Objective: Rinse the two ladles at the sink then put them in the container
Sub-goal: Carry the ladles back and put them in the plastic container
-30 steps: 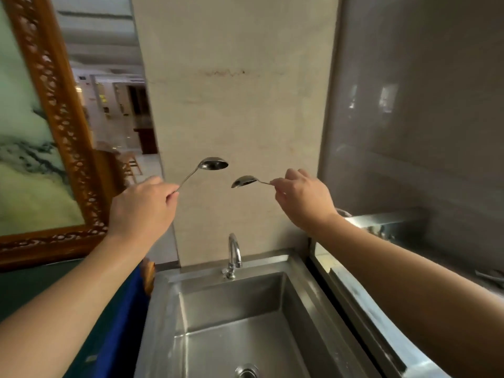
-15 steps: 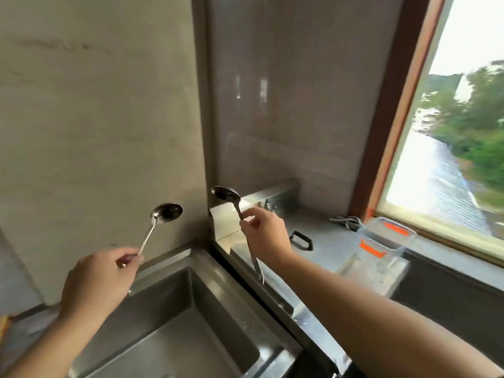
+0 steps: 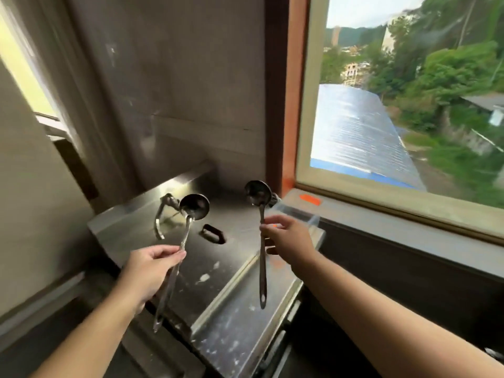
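My left hand (image 3: 148, 271) pinches the handle of a steel ladle (image 3: 194, 206), bowl up, above the steel counter. My right hand (image 3: 289, 240) grips the handle of a second steel ladle (image 3: 257, 192), also bowl up, its long handle hanging down past my fingers. Behind my right hand stands a clear plastic container (image 3: 296, 212) with orange marks, partly hidden by that hand. The sink is out of view.
A steel counter (image 3: 234, 317) with white specks lies below both hands. On it are a black handle (image 3: 213, 233) and a metal lever fitting (image 3: 163, 211) near the back wall. A large window (image 3: 409, 99) with a sill fills the right side.
The view has swung right, away from the sink to the counter and window. Both hands carried the ladles right; the right ladle now hangs over the counter near the container.
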A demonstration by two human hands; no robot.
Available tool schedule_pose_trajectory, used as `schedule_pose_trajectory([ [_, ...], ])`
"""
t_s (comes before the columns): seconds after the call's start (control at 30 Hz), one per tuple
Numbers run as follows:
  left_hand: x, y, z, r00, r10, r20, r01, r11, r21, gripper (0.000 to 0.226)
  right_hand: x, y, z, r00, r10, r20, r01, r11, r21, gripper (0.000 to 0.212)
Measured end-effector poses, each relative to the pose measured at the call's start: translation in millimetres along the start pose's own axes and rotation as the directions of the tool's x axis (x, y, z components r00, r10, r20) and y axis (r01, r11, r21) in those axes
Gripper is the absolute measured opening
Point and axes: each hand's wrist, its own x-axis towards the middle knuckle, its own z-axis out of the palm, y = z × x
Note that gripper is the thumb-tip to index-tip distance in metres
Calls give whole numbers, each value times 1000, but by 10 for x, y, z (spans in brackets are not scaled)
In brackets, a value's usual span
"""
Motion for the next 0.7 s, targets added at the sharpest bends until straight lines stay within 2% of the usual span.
schedule_pose_trajectory([
  [0.17, 389, 447, 1325, 983, -120, 141, 126, 991, -38, 10, 576, 111, -1163, 991, 125, -41, -120, 987, 109, 8],
  [0.33, 791, 739, 2273, 963, -161, 215, 147, 986, 78, 5, 999, 220, -1933, 974, 220, -48, -208, 961, 181, 10],
  [0.47, 1133, 892, 2857, 934, -216, 283, 178, 972, 154, 17, 1218, 291, -2296, 961, 273, -29, -258, 933, 252, 12],
  [0.6, 1512, 865, 3254, 907, -296, 299, 178, 914, 364, 21, 1334, 349, -2459, 941, 338, 9, -325, 895, 305, 13],
  [0.67, 1721, 828, 3464, 896, -337, 288, 157, 849, 504, 14, 1437, 387, -2559, 932, 361, 12, -347, 884, 314, 14],
  [0.7, 1805, 786, 3520, 899, -350, 265, 146, 807, 572, 22, 1457, 396, -2586, 928, 371, 15, -357, 879, 317, 14],
])
